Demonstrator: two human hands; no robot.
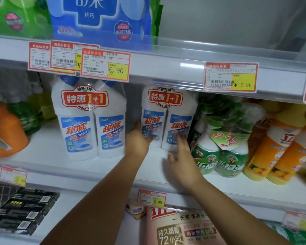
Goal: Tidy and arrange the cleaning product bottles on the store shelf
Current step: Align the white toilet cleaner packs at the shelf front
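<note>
Two twin packs of white cleaner bottles with blue labels stand on the middle shelf (48,149). The left twin pack (88,119) stands alone, nearer the shelf's front edge. My left hand (137,140) grips the left side of the right twin pack (168,115), thumb across its front. My right hand (182,160) lies with straight fingers against the lower front of that pack's right bottle. This pack stands further back on the shelf.
A wrapped pack of green spray bottles (221,149) stands just right of my right hand. Orange-yellow bottles (276,152) follow at the right. An orange jug (5,131) sits far left. Price tags (105,65) line the shelf rail above. Laundry powder bags (180,227) lie below.
</note>
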